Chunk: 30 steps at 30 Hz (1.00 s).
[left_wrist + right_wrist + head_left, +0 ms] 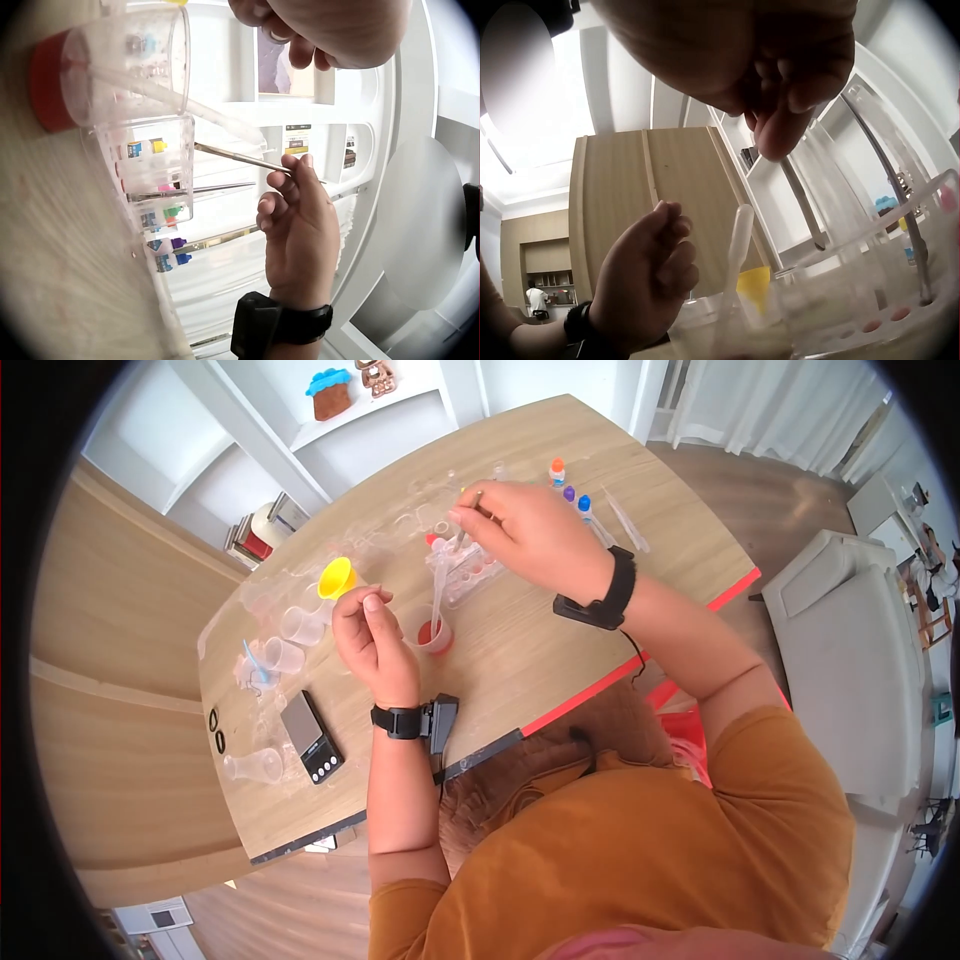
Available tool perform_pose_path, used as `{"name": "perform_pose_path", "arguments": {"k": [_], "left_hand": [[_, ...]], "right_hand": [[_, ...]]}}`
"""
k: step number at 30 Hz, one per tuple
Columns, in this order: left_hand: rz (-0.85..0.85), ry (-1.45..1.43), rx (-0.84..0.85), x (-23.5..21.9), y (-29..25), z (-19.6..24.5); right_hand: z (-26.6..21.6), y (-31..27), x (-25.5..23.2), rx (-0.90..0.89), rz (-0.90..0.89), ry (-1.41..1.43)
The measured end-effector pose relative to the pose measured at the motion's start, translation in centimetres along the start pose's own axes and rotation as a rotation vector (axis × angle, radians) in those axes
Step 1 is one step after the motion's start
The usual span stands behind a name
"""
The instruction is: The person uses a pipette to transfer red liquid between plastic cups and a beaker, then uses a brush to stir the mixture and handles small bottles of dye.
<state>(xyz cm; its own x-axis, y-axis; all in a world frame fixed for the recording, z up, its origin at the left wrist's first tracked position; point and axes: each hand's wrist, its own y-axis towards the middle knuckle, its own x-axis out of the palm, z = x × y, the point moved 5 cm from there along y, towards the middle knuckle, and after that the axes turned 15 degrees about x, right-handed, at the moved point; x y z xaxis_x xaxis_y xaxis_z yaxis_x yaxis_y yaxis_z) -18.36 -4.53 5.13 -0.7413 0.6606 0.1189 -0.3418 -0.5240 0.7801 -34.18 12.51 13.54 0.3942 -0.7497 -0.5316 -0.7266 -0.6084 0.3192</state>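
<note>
My right hand (540,530) pinches a slim metal rod (236,156) between thumb and fingers, its lower end over the clear tube rack (187,169). A second metal rod (889,169) stands in the rack. Left of the rack, a clear cup (437,643) holds red liquid (49,82) and a leaning plastic dropper (739,244). My left hand (375,645) is raised left of that cup, fingers loosely curled, with nothing visible in it. A yellow funnel (338,577) is just beyond it.
Clear cups (284,655), a black scale (311,735) and a clear flask (256,765) lie on the left. Small capped bottles (584,504) and thin clear tubes (625,518) are at the right back. White shelves (370,435) stand behind the table (520,665).
</note>
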Motion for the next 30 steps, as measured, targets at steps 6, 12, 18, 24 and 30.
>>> {"name": "perform_pose_path", "arguments": {"k": [6, 12, 18, 24, 30], "left_hand": [[-0.022, -0.008, -0.01, 0.3, -0.1, 0.1], [-0.062, 0.045, -0.001, 0.4, -0.2, 0.1], [-0.048, 0.03, -0.007, 0.4, -0.2, 0.0], [-0.039, 0.023, -0.023, 0.2, -0.5, -0.5], [0.007, 0.063, -0.016, 0.4, -0.5, -0.4]], "right_hand": [[0.3, 0.6, 2.5, 0.023, -0.004, -0.125], [1.4, 1.2, 4.8, 0.025, -0.018, -0.257], [0.7, -0.5, 2.5, -0.06, 0.027, -0.011], [4.2, -1.7, -4.7, 0.113, 0.176, 0.114], [11.7, 1.1, -9.6, 0.082, 0.308, -0.29]]}}
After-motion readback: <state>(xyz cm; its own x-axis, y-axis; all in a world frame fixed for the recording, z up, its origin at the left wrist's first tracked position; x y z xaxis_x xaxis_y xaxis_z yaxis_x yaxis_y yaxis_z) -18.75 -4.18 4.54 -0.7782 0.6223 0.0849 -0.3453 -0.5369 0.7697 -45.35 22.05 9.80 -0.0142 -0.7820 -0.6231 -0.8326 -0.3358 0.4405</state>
